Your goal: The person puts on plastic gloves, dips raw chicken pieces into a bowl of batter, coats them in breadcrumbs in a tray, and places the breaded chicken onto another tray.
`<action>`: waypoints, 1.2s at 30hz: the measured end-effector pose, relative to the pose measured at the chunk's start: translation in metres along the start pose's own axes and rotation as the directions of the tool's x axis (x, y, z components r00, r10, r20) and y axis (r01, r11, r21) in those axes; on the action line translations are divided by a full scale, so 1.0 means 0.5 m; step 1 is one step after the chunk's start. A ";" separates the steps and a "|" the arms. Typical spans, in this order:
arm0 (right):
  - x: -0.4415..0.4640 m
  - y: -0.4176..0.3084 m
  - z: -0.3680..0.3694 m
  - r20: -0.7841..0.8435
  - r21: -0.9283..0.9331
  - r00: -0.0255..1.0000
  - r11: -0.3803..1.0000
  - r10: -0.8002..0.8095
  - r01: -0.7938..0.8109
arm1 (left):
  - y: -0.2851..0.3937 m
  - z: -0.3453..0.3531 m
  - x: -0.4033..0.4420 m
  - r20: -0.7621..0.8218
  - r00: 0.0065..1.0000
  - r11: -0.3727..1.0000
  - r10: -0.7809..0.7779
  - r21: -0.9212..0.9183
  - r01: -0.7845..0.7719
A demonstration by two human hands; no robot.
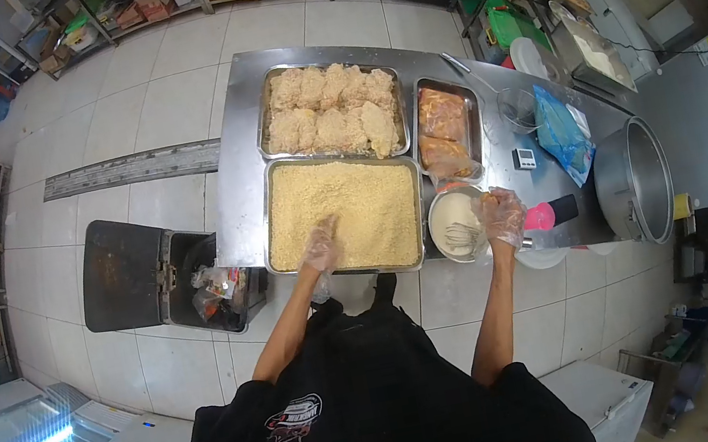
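My left hand, in a clear plastic glove, rests in the yellowish crumbs of a metal tray; its fingers point up the tray, and I cannot make out anything in them. My right hand, gloved too, is at the right rim of a bowl of pale batter, with its fingers curled. A wire whisk lies in the batter. Behind the crumbs, a second tray holds several crumb-coated pieces. Right of it, a smaller tray holds orange-red marinated pieces.
On the metal table are a timer, a blue bag, a pink item, a wire strainer and a large pot at the right. An open bin stands at the left front. A blurred person is at the back right.
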State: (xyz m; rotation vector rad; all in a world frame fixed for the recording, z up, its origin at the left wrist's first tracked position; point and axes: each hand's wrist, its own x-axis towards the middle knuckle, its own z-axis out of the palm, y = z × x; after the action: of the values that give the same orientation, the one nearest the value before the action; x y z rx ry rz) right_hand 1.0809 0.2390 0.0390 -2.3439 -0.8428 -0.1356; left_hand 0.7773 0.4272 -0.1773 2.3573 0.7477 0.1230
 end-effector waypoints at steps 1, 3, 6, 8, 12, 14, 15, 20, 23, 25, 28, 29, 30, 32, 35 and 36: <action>-0.007 -0.024 0.011 0.000 -0.002 1.000 1.000 0.005 -0.005 | -0.039 0.016 -0.015 -0.099 0.995 0.993 -0.016 -0.116 0.004; -0.024 -0.066 0.040 0.076 0.583 0.997 0.811 0.008 -0.051 | -0.074 0.014 -0.048 -0.178 0.983 0.973 -0.041 -0.231 -0.001; -0.046 -0.119 0.120 0.184 0.674 0.983 0.726 0.012 -0.135 | -0.096 -0.040 -0.073 0.010 0.957 0.180 -0.291 -0.981 0.065; -0.076 -0.116 0.205 0.254 0.756 0.966 0.612 0.055 -0.234 | -0.114 -0.045 -0.097 -0.079 0.979 -0.048 -0.185 -0.995 -0.090; -0.171 -0.082 0.288 0.538 0.736 0.834 0.416 0.121 -0.534 | -0.180 0.003 -0.119 -0.160 0.984 0.699 -0.073 -0.712 -0.064; -0.222 -0.062 0.316 0.673 0.656 0.713 0.286 0.196 -0.698 | -0.064 -0.111 -0.129 0.294 0.917 -0.078 -0.268 -0.956 0.284; -0.256 -0.040 0.345 0.696 0.554 0.699 0.497 0.164 -0.668 | -0.068 -0.091 -0.115 0.357 0.896 -0.257 -0.266 -0.922 0.291; -0.318 -0.122 0.426 0.767 0.575 0.551 0.030 0.329 -0.818 | -0.113 0.080 -0.032 0.291 0.913 -0.411 -0.286 -0.898 0.157; -0.307 -0.110 0.434 0.515 0.769 0.842 0.349 0.160 -0.536 | -0.050 0.010 -0.010 0.189 0.903 -0.280 -0.385 -0.957 0.081; -0.334 -0.019 0.485 0.531 0.467 0.847 0.843 -0.027 -0.266 | -0.049 0.000 -0.014 0.219 0.897 -0.216 -0.384 -0.966 0.143; -0.347 -0.061 0.482 0.745 0.632 0.644 0.125 0.174 -0.765 | -0.041 0.013 -0.007 0.200 0.901 0.129 -0.385 -0.955 0.267; -0.324 -0.084 0.454 0.744 0.633 0.646 0.133 0.171 -0.763 | -0.034 0.010 0.000 0.138 0.918 0.395 -0.371 -0.871 0.291; -0.299 -0.111 0.422 0.631 0.691 0.741 0.267 0.230 -0.672 | -0.024 0.002 0.006 0.060 0.942 0.676 -0.329 -0.682 0.280; -0.271 -0.074 0.429 0.454 0.623 0.883 0.665 0.120 -0.411 | 0.000 -0.039 0.019 -0.079 0.989 0.992 -0.126 0.000 0.126; -0.216 -0.127 0.394 0.206 0.235 0.955 0.937 0.211 -0.258 | -0.008 -0.006 0.048 -0.260 0.966 0.978 -0.008 0.199 0.062; -0.214 -0.144 0.422 0.208 0.237 0.956 0.937 0.208 -0.256 | -0.008 0.005 0.063 -0.400 0.916 0.991 0.016 0.131 0.040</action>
State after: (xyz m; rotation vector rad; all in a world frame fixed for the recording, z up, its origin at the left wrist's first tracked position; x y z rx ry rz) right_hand 0.9295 0.3506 -0.1213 -2.2046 -0.6154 0.2768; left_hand 0.8023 0.4451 -0.1850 2.4877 0.9907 0.5827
